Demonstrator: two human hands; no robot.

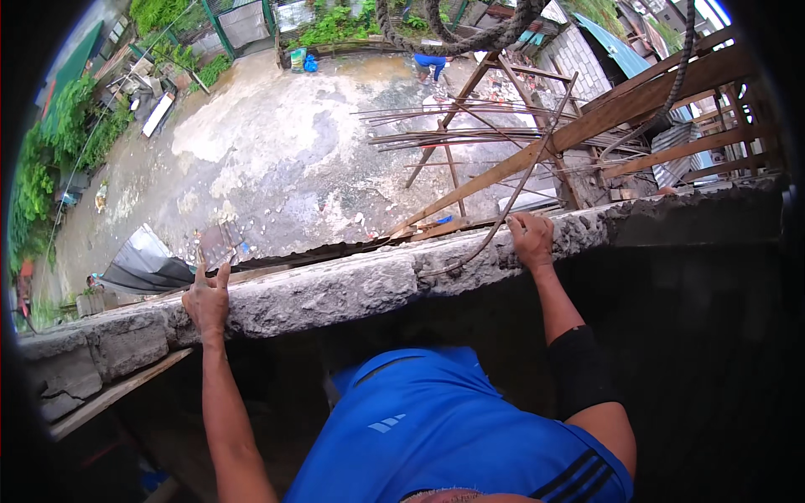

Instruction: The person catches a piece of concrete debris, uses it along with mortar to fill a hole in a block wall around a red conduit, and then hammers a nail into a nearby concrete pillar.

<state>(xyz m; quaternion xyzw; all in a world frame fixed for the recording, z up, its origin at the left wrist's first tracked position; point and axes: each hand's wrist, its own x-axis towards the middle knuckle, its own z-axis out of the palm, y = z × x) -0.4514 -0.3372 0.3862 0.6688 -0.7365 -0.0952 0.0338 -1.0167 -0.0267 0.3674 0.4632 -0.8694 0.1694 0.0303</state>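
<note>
Head view: beyond one blue shirt (419, 427) runs one rough concrete ledge (327, 295), probably heavy, stiff and crumbly, best held along its flatter top edge. Of two hands on it, the left hand (207, 308) spreads its fingers; the right hand (533, 241) bends over the top, its closure unclear. Farther off: one timber trestle (468, 92), one person in blue (430, 62).

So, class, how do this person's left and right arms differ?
The right arm wears a black elbow sleeve; the left arm shows none. The right hand sits close to the bent rod; the left hand is well away from it. Both hands rest on the rough grey wall.
</note>
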